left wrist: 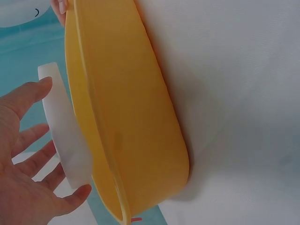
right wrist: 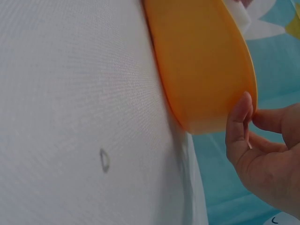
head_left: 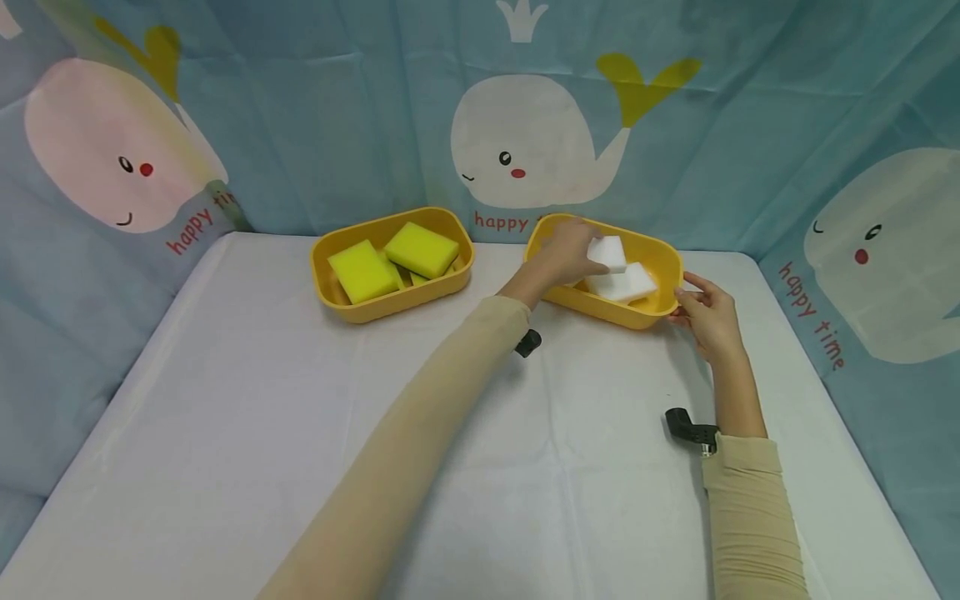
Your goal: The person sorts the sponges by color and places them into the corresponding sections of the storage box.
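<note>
Over the right yellow tray, my left hand holds a white sponge block by its ends. In the left wrist view, the thumb and spread fingers of this left hand lie along the white block, beside the tray's rim. Another white sponge lies in the tray beneath it. My right hand pinches the tray's right end. The right wrist view shows the right hand's thumb on the outer wall of the tray and fingers at its rim.
A second yellow tray stands to the left with several yellow sponges in it. Both trays stand on a white-covered table, near its back edge. A blue curtain printed with whales surrounds the table at the back and sides.
</note>
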### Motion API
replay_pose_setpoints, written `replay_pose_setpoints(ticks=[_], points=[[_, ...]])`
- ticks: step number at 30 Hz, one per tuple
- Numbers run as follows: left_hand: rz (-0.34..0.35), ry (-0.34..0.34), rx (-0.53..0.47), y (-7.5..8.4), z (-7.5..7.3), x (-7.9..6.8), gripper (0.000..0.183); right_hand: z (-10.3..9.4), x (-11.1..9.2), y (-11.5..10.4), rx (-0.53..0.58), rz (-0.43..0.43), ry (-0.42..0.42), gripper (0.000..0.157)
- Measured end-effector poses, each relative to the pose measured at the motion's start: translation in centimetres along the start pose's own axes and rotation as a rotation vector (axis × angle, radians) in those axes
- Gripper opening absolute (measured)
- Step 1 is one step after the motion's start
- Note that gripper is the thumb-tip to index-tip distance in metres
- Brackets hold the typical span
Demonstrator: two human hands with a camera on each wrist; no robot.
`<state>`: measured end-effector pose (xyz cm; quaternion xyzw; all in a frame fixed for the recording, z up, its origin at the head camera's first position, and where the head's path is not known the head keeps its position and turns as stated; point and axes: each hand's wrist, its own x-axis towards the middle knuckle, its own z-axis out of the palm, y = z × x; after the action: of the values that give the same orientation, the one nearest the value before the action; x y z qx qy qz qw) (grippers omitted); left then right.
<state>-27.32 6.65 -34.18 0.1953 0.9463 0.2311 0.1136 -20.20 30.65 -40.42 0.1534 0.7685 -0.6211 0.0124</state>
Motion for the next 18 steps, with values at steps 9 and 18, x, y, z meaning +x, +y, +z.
replay_pose_setpoints(ticks=[9,18], points=[[-0.012,-0.016,0.012,0.1,0.5,0.4,0.066,0.0,0.0,0.0,0.018,-0.006,-0.005,0.062],[0.041,-0.009,-0.028,-0.5,1.1,0.5,0.08,-0.1,-0.2,0.0,0.02,-0.013,-0.003,0.062]])
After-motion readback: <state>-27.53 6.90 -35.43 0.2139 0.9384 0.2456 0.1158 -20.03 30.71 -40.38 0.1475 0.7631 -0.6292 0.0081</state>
